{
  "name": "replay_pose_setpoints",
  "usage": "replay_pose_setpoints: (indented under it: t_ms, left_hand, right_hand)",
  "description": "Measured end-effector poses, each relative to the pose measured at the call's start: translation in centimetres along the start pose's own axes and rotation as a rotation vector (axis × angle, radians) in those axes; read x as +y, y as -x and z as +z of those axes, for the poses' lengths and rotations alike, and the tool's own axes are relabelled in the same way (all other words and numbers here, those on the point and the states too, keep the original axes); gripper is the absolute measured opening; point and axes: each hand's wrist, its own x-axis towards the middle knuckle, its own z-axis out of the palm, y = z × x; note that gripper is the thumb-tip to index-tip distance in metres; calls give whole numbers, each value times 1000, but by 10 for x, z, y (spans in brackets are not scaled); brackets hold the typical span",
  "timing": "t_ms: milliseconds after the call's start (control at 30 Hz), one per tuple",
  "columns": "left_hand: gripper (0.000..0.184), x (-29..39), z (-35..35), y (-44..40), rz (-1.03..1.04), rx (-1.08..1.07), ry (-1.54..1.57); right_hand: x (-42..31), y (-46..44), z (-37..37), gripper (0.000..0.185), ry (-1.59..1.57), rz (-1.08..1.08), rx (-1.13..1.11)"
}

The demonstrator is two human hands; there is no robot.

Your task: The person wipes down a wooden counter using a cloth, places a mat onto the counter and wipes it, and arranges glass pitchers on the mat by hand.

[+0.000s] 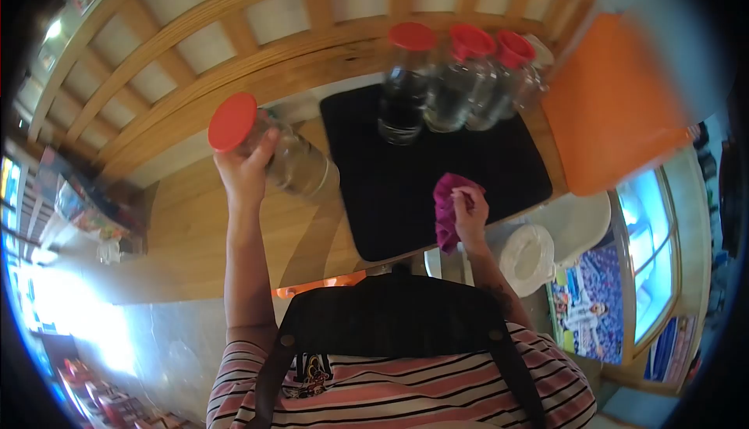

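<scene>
My left hand (246, 162) is wrapped round the neck of a clear glass jar (300, 165) with a red lid (232, 122). The jar is tilted, its base pointing toward the black mat (363, 187). In my right hand (471, 214) is a bunched purple cloth (446, 207), gripped near the mat's front edge. Several more red-lidded jars stand along the back of the mat, among them a jar (404, 101) at the left of the row and another jar (452, 90) beside it. These are slightly blurred.
Under the mat is a wooden table (187, 218), with a slatted wooden rail (281, 58) behind it. An orange panel (608, 109) stands at the right. Below the table's right side are a whitish round container (527, 253) and a lit screen (647, 249).
</scene>
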Motion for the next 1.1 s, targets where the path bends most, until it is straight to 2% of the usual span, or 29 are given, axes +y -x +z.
replay_pose_setpoints:
  t_ms: [33,100,200,300,333,400,500,600,667,767,800,833,900,933,1000,1067,1100]
  left_hand:
    - [35,-6,18,-7,43,-67,-27]
    - [33,-16,52,-17,24,-85,8]
    - [31,-39,84,-34,97,-88,-190]
    - [30,-45,117,-37,77,-85,-75]
    - [30,-52,119,-41,76,-113,-59]
    - [28,-71,118,-51,42,-105,-241]
    - [28,-70,128,-56,91,-153,-199]
    - [30,-68,129,-60,46,-76,-199]
    - [36,-74,122,-66,-38,-168,-311]
    - [45,-82,116,-65,-13,-142,-255]
    - [56,-90,107,-66,-15,-205,-282]
    - [56,-87,106,-59,-12,-208,-273]
    - [64,-77,102,-43,30,-24,-841]
    - [64,-64,105,-29,34,-23,-835]
    - [67,-37,109,8,18,164,-515]
    - [63,-30,95,45,54,34,-388]
    - [61,-30,84,66,-38,-148,-332]
  right_hand:
    - [-1,1,0,5,-75,6,3]
    - [-2,0,-2,4,5,-34,-10]
    - [-6,-1,-1,4,-39,-10,-16]
    - [-7,-3,-6,5,-3,-54,-50]
    - [-8,-4,-7,5,10,-48,-20]
    - [-11,-5,-7,5,-12,-107,-27]
    - [-7,-5,-7,6,31,-123,-24]
    - [-13,-7,-9,7,44,-125,-43]
    - [-14,-7,-12,6,39,-122,-68]
    - [-14,-8,-14,7,34,-125,-110]
    - [-18,-9,-15,8,10,-139,-117]
    - [-20,-10,-16,8,-13,-153,-124]
    - [-16,-9,-18,15,-15,-118,-182]
    - [-17,-9,-18,18,19,-164,-157]
    - [-16,-6,-19,26,85,-239,-134]
    - [-17,-3,-21,25,157,-268,-119]
    - [-22,-3,-22,24,229,-295,-111]
